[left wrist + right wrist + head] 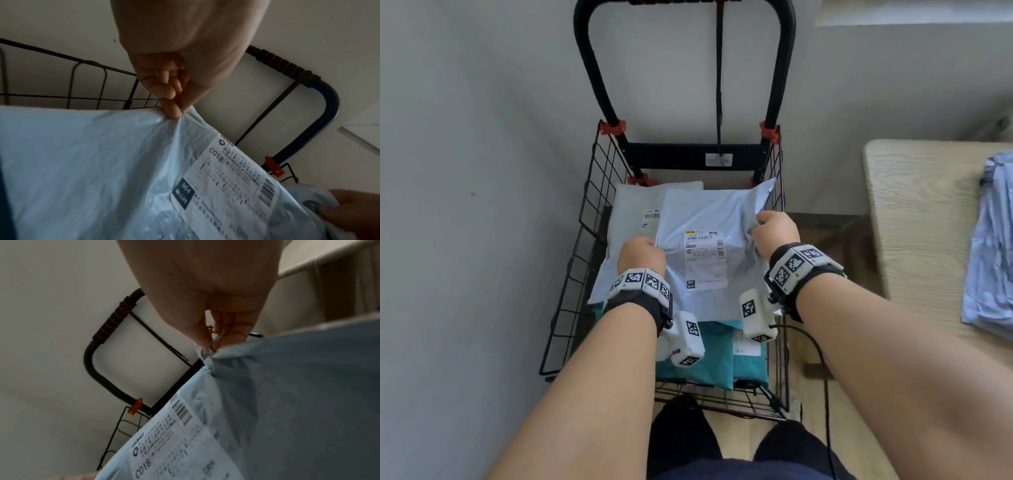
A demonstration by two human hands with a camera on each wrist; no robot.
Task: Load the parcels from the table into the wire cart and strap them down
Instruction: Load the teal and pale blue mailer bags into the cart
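A pale blue poly-mailer parcel (705, 212) with a white shipping label marked C018 lies over the black wire cart (585, 219). My left hand (642, 255) pinches its left edge, with its fingertips (172, 112) bunching the plastic (82, 162). My right hand (774, 233) grips the right edge, where its fingertips (220, 341) squeeze a fold of the parcel (287, 386). Under it lie a grey-white parcel (633, 202) at the back and teal parcels (709, 363) at the front. A dark strap (719, 85) hangs from the cart handle (592, 68).
A light wooden table (914, 212) stands to the right with another blue striped parcel (993, 246) on it. The wall is close behind and left of the cart. A black cable (822, 359) runs from my right wrist past the cart's corner.
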